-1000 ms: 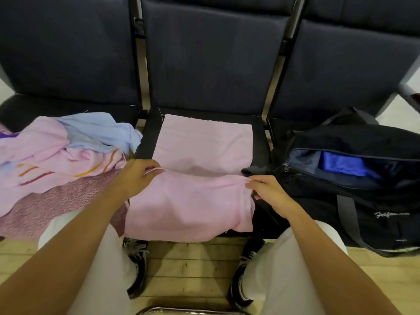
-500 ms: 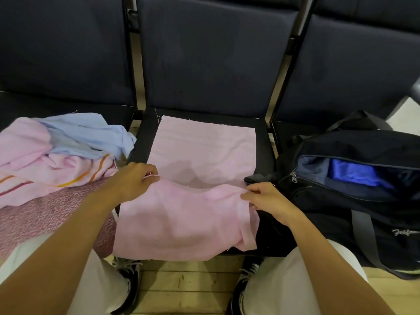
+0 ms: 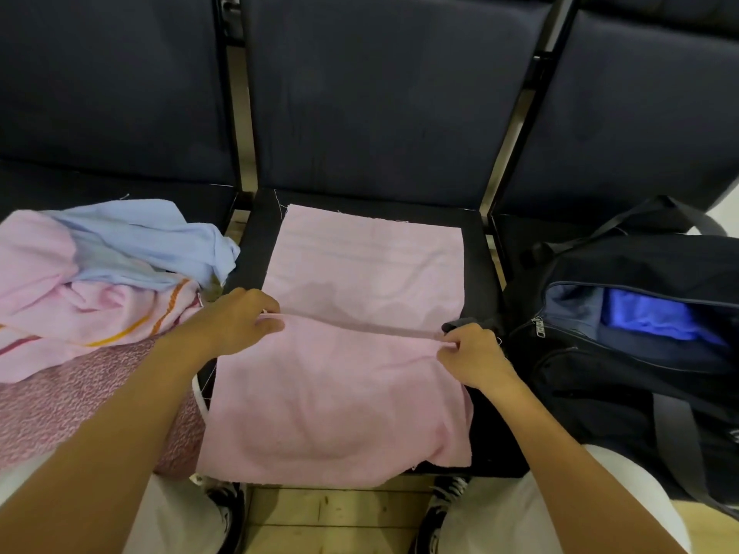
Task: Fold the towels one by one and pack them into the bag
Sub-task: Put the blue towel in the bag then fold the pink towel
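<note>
Head view: my left hand [image 3: 240, 321] and right hand [image 3: 472, 355] each pinch the pale pink terry towel's [image 3: 340, 393] near edge; I should carry it evenly to the far edge.

pink towel [image 3: 352, 377]: half-folded, middle seat | bag [image 3: 624, 353]: black, unzipped, right seat

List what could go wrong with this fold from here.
1. The pink towel hangs past the seat's front edge; if the left hand or right hand loses its pinch, it may slide to the floor.
2. Its near right corner looks bunched, so the fold may come out uneven.
3. The bag opening already holds a blue item, so room could be tight.
</note>
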`<state>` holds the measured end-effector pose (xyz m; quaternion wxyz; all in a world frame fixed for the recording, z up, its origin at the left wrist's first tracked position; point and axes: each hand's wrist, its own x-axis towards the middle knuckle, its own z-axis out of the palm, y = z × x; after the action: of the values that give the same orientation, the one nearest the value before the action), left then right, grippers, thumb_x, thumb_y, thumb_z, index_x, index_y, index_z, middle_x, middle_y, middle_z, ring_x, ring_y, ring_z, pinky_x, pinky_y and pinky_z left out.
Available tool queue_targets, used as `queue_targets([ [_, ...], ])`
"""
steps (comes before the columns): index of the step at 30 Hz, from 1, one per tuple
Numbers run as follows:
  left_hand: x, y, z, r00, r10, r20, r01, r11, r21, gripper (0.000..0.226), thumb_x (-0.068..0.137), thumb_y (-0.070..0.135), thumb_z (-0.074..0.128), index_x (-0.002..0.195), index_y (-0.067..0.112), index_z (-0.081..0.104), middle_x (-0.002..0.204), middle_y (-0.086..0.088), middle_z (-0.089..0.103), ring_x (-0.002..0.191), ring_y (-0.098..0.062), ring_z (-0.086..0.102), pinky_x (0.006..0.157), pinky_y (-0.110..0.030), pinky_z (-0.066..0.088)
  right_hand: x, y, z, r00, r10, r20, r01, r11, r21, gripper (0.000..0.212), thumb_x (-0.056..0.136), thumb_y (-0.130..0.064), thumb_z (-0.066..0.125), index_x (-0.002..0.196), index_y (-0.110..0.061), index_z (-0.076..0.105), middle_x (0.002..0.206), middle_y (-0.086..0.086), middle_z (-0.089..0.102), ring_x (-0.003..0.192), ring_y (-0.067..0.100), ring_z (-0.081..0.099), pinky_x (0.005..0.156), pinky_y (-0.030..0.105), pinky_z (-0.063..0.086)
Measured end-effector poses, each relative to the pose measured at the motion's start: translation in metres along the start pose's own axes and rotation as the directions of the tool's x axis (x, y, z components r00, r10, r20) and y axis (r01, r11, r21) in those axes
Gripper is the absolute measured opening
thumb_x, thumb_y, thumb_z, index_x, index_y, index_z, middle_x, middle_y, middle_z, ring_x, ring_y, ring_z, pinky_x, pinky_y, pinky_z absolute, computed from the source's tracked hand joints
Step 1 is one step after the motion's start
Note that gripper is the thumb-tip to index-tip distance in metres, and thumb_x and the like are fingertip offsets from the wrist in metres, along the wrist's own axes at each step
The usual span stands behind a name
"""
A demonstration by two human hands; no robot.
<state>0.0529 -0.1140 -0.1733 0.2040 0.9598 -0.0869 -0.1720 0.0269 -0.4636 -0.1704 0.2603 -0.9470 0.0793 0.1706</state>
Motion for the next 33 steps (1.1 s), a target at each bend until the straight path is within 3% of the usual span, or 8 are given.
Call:
queue_targets([
  [4,0.001,0.007,-0.008,0.977,-0.031,-0.209,0.027,0.999,-0.022,0.028,0.096,0.027,0.058,0.069,0.024,0.05,0.062,0.008,0.051,0.064,-0.017,0.054,0.06,-0.027,0.036,0.006,-0.003,-0.005,0.949,-0.104,-0.297,0.132,0.988,0.075,0.042,0.093,-0.001,0.056,0.057,-0.022,0.05,0.054,-0.007,0.041,0.047,0.008,0.039,0.042,0.011,0.033],
  [8,0.005,0.021,-0.014,0.866,-0.007,-0.5,0.013,1.0,0.007,0.018,0.1,0.026,0.05,0.088,0.017,0.059,0.07,-0.003,0.056,0.062,-0.02,0.049,0.058,-0.029,0.037,0.017,-0.008,-0.004,0.904,-0.229,-0.36,0.274,0.958,0.08,0.014,0.102,-0.012,0.051,0.099,-0.008,0.064,0.074,0.005,0.062,0.065,0.022,0.062,0.058,0.032,0.051],
  [13,0.015,0.016,0.006,0.981,0.152,-0.118,-0.146,0.988,0.057,0.021,0.1,0.027,0.046,0.085,0.014,0.053,0.078,0.002,0.057,0.075,-0.025,0.059,0.07,-0.038,0.049,0.023,-0.007,0.014,0.962,-0.27,0.033,0.271,0.941,-0.205,0.012,0.103,-0.008,0.04,0.108,-0.008,0.051,0.094,0.009,0.063,0.081,0.029,0.063,0.067,0.04,0.05],
  [18,0.015,0.014,0.019,0.996,-0.033,0.084,0.006,0.951,0.31,0.024,0.105,0.031,0.029,0.109,0.018,0.05,0.116,0.0,0.059,0.104,-0.024,0.058,0.082,-0.034,0.041,0.025,0.0,0.015,0.944,-0.191,0.267,0.286,0.88,-0.38,0.013,0.102,-0.005,0.034,0.096,-0.016,0.036,0.093,0.007,0.05,0.082,0.027,0.049,0.062,0.037,0.038],
  [25,0.001,0.014,0.01,0.949,-0.226,0.219,0.135,0.922,0.364,0.019,0.103,0.028,0.031,0.099,0.019,0.047,0.119,-0.008,0.057,0.106,-0.026,0.055,0.085,-0.034,0.046,0.018,-0.013,0.014,0.91,-0.173,0.377,0.301,0.901,-0.312,0.015,0.105,-0.017,0.031,0.094,-0.014,0.042,0.078,0.0,0.044,0.068,0.02,0.043,0.055,0.033,0.033],
  [29,-0.012,0.0,0.015,0.845,-0.327,0.423,0.175,0.917,0.358,0.039,0.104,0.032,0.035,0.141,0.02,0.04,0.146,-0.007,0.04,0.128,-0.024,0.045,0.096,-0.023,0.037,0.013,-0.017,0.009,0.933,-0.18,0.313,0.261,0.934,-0.242,0.028,0.101,-0.022,0.035,0.073,-0.02,0.038,0.075,-0.002,0.045,0.064,0.015,0.041,0.056,0.029,0.032],
  [31,-0.014,-0.011,0.012,0.87,-0.304,0.389,0.194,0.935,0.296,0.041,0.103,0.034,0.041,0.141,0.02,0.041,0.146,-0.005,0.041,0.13,-0.022,0.043,0.103,-0.023,0.035,0.014,-0.015,0.007,0.953,-0.2,0.228,0.257,0.932,-0.257,0.027,0.101,-0.024,0.037,0.076,-0.016,0.042,0.077,0.002,0.049,0.069,0.02,0.047,0.059,0.033,0.037],
  [33,-0.01,-0.02,0.004,0.936,-0.24,0.257,0.199,0.964,0.175,0.022,0.1,0.031,0.05,0.117,0.019,0.055,0.13,-0.006,0.053,0.117,-0.022,0.05,0.098,-0.026,0.038,0.019,-0.014,0.005,0.967,-0.228,0.115,0.249,0.944,-0.219,0.027,0.1,-0.022,0.04,0.074,-0.015,0.043,0.074,0.005,0.051,0.069,0.025,0.052,0.06,0.037,0.043],
])
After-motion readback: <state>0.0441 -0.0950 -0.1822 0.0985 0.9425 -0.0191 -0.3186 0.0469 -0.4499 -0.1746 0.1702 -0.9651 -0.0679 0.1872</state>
